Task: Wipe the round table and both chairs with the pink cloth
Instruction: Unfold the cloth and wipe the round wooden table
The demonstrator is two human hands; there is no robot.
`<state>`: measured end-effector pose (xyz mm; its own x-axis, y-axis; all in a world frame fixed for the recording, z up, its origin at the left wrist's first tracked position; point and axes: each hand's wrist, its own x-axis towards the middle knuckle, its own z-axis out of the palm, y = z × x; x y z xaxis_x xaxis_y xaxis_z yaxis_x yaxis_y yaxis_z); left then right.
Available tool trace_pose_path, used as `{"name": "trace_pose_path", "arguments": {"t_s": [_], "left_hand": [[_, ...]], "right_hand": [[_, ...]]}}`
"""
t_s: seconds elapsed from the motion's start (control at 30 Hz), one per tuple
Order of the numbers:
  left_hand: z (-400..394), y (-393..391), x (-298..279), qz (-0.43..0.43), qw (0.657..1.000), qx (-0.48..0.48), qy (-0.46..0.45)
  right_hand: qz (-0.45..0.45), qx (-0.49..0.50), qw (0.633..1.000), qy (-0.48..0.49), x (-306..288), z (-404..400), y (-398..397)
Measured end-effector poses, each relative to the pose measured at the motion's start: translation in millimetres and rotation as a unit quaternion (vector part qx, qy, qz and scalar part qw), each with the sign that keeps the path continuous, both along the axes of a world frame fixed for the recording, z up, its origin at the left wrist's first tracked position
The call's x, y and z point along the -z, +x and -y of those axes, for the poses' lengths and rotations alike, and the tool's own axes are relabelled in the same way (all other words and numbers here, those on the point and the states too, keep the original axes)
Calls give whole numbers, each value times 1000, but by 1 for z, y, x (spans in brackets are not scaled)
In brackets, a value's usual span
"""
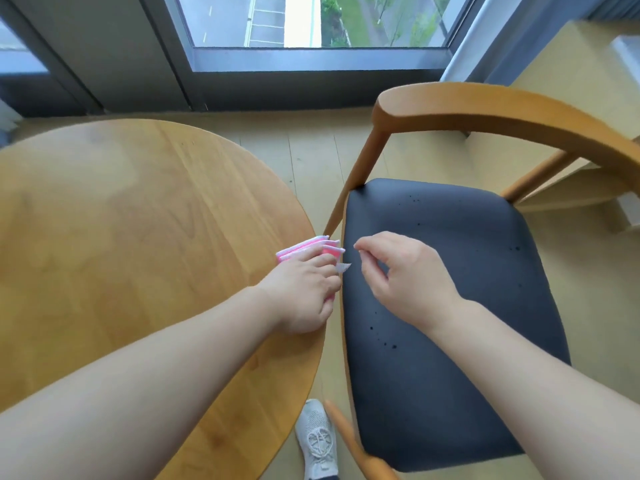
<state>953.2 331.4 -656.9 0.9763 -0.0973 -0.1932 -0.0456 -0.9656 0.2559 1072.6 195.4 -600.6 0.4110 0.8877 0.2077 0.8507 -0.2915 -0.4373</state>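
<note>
The left hand (304,292) lies on the folded pink cloth (311,249) at the right edge of the round table (121,237), fingers curled over it and holding it down against the wood; the cloth's pink and white layers and a small white tag stick out just past the fingertips. The right hand (405,275) hovers just beside it, above the seat, holding nothing, its fingers loosely bent with thumb and forefinger nearly meeting. One cloth, two bare forearms. One chair (450,306) is in sight, just right of the table: a dark padded seat flecked with small dark spots, and a curved wooden back rail. One pale sneaker (317,441) stands on the light wooden floor (311,150) between table and chair. Beyond them is one large window (311,22).
</note>
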Motion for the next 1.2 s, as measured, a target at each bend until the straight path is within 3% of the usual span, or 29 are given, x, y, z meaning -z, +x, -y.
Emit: {"name": "trace_pose_path", "arguments": {"t_s": [0.23, 0.37, 0.5, 0.67, 0.73, 0.83, 0.93, 1.07, 1.2], "left_hand": [[28, -33, -1, 15, 993, -118, -8], [36, -59, 1, 81, 981, -173, -34], [42, -92, -12, 59, 966, -241, -71], [33, -124, -33, 123, 930, -338, -73], [35, -137, -34, 136, 921, -360, -63], [53, -154, -31, 137, 909, -389, -61], [73, -167, -25, 150, 887, -431, -63], [100, -185, -23, 155, 846, -506, -65], [114, -205, -29, 155, 834, -526, -57]], "right_hand": [[-25, -46, 998, -22, 2, 1, -12], [-28, -75, 995, -64, 8, -2, -23], [9, -141, 980, -142, 9, 0, -37], [179, -311, 917, -175, 8, -18, -19], [258, -393, 861, -194, 19, -28, -1], [299, -470, 793, -245, 39, -44, 29], [315, -499, 773, -235, 49, -52, 33], [318, -527, 772, -160, 55, -58, 20], [314, -535, 767, -163, 64, -56, 17]]}}
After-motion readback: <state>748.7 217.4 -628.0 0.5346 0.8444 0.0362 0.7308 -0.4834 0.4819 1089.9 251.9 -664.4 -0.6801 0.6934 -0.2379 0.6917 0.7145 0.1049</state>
